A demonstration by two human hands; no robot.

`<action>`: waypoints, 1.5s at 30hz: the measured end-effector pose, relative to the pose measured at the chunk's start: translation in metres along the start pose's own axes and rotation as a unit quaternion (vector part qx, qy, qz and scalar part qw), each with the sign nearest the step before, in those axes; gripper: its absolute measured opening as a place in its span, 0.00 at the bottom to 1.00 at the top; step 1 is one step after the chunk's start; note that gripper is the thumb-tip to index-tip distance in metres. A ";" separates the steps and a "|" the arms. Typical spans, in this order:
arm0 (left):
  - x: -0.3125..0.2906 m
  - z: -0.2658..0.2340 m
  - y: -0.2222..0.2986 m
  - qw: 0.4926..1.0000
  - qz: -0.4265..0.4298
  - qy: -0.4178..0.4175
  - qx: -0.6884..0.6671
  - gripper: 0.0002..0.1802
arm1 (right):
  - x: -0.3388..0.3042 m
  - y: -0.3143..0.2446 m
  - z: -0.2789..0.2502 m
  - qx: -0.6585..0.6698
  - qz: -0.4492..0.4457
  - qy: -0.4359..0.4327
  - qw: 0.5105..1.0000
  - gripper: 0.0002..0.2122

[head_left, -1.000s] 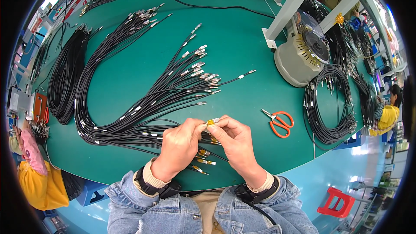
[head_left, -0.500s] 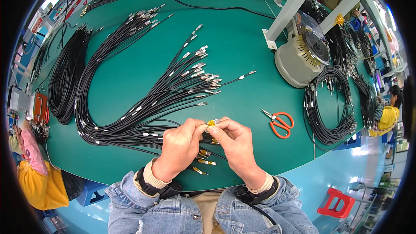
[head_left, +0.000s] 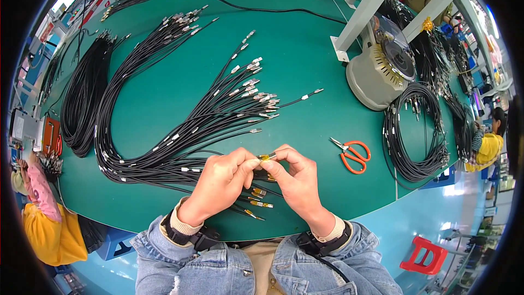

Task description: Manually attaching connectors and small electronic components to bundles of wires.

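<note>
A metal cable connector with a yellow wrap is pinched between my hands near the front edge of the green table. My left hand closes thumb and forefinger at its left end. From the other side, my right hand grips its metal end in a thumb-and-finger pinch. Just below my fingers lie several more connectors with yellow wraps. A large bundle of black cables with silver ends and white tags curves across the table to the left and beyond my hands.
Orange-handled scissors lie to the right. Farther right stand a grey-beige machine and a coiled cable bundle, near white metal posts. Another black cable bundle is at left. A red stool stands on the floor; other people work around.
My left hand has shifted slightly left and its fingers have turned around the connector's end. The connector has tilted and dropped slightly between my fingertips. My right hand has barely moved.
</note>
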State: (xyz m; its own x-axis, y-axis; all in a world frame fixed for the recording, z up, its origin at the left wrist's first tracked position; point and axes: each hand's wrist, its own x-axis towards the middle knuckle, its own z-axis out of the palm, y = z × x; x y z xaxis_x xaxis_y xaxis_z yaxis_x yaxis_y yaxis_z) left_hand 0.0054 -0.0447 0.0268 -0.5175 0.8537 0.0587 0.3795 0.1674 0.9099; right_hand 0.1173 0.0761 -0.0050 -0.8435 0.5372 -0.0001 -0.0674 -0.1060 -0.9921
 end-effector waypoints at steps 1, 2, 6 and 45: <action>0.000 -0.001 -0.002 1.000 0.000 -0.009 -0.018 0.08 | 0.001 -0.001 0.000 -0.008 -0.010 0.000 1.000 0.03; 0.000 -0.002 -0.004 0.999 0.001 -0.019 -0.036 0.09 | 0.001 -0.001 0.001 -0.016 -0.021 0.000 1.000 0.03; 0.000 -0.011 -0.002 0.983 -0.069 -0.089 -0.142 0.12 | 0.001 -0.003 0.004 0.036 -0.028 -0.018 0.999 0.02; 0.029 -0.001 -0.049 0.925 0.107 0.079 0.356 0.09 | 0.055 -0.063 -0.187 -0.062 -0.139 0.337 0.929 0.10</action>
State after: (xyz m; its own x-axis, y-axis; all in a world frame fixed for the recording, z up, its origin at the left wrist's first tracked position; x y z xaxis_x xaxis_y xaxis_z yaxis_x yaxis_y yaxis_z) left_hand -0.0286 -0.0281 -0.0155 -0.4559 0.8315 0.3174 0.8664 0.3331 0.3720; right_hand 0.1743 0.2689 0.0338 -0.2742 0.9360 0.2208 -0.1347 0.1900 -0.9725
